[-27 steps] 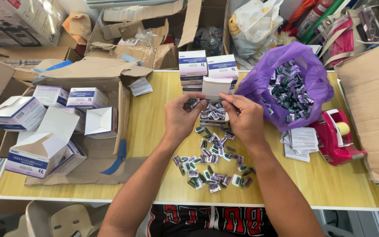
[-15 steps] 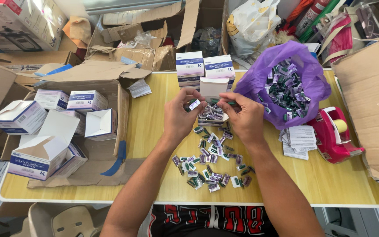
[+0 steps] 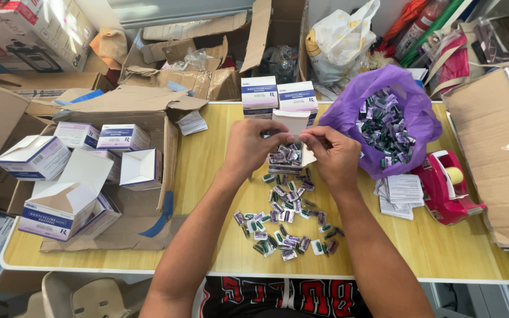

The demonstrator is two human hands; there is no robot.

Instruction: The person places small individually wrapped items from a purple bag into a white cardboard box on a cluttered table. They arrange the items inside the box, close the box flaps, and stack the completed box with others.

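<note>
At the left edge of the tabletop a flattened brown carton was spread, and on it small white-and-purple boxes were clustered, several with flaps open; nearer the middle, the left hand was held above the table with its fingertips drawn together toward the right hand, though whether a strip was pinched between them could not be told, the thumb side being hidden; directly beyond and slightly below both hands the small open box was seen, partly filled with purple-and-green capsule strips, its raised white flap standing at the far side; the box lay between the two hands, about equally near to each, just past the fingertips, with its long axis running roughly across the table; the right hand was curled likewise, fingertips closed against the thumb just over the box's right rim; below the hands, loose capsule strips were scattered toward the near edge; further right a purple bag full of strips was gaping open, folded leaflets were stacked beside it, and a red tape dispenser was set near the right edge.
</note>
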